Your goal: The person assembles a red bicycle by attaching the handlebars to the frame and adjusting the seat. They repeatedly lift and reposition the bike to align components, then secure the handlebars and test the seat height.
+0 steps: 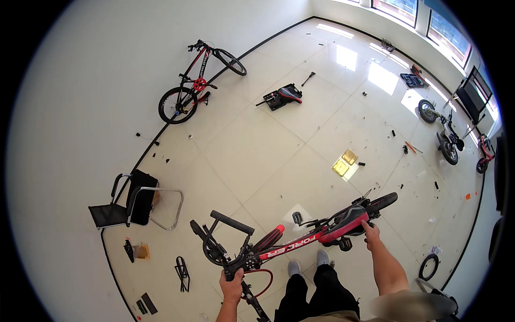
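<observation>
A red and black bicycle [292, 247] stands crosswise right before my feet, its handlebar to the left and its rear wheel [382, 203] to the right. Near the handlebar's centre my left hand [232, 287] is closed around the grip side of the bar [249, 296]. My right hand [371, 234] holds the back part of the red and black saddle [347, 224], thumb on top. A pedal [345, 244] shows below the saddle, another [297, 218] beyond the frame. A red cable [270, 282] loops beside the head of the frame.
Another bicycle [201, 80] leans by the left wall. A black chair [142, 201] lies tipped at the left. Farther off are an open tool case [276, 101], a yellow box [343, 163], a small balance-type bike [446, 134] and a red scooter [485, 153]. Small parts dot the tiled floor.
</observation>
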A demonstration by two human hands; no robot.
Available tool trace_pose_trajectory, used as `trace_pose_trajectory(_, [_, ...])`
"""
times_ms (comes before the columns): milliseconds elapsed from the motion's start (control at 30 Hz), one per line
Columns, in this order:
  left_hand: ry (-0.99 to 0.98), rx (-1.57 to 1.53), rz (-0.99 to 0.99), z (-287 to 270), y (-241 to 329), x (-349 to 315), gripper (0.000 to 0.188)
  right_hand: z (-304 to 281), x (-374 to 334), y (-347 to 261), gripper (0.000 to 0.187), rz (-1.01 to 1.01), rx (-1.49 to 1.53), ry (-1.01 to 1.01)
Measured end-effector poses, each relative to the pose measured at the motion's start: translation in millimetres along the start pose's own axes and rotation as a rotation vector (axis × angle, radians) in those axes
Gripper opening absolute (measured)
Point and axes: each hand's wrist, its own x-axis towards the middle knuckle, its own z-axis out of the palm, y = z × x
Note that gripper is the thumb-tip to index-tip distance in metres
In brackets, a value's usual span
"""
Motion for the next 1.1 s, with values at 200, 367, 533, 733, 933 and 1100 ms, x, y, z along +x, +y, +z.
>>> trace_pose_trajectory(200, [-0.047,-0.007,-0.028,-9,10,1,0.031,-3,1,-3,0.071,0.021,0.520,-0.227])
trace_pose_trajectory(367, [-0.027,0.036,-0.080,-7,-15,-1,0.028,-10,4,10,0.067,0.004,0.531,-0.198])
trace_pose_trajectory(533, [0.026,0.023,-0.057,-7,-10,1,0.025,5,15,-9,0.066,0.039,0.398,-0.179])
trace_pose_trajectory(733, [0.043,-0.006,-0.067,-8,-5,0,0.029,12,9,-21,0.069,0.026,0.481,-0.274])
trace_pose_trajectory(933, [0.009,0.063,-0.056,-18,-5,3,0.025,12,4,-24,0.054,0.028,0.486,-0.296])
trace_pose_trajectory(1100, [-0.010,0.059,-0.038,-14,1,0,0.022,14,3,-26,0.054,0.021,0.471,-0.263])
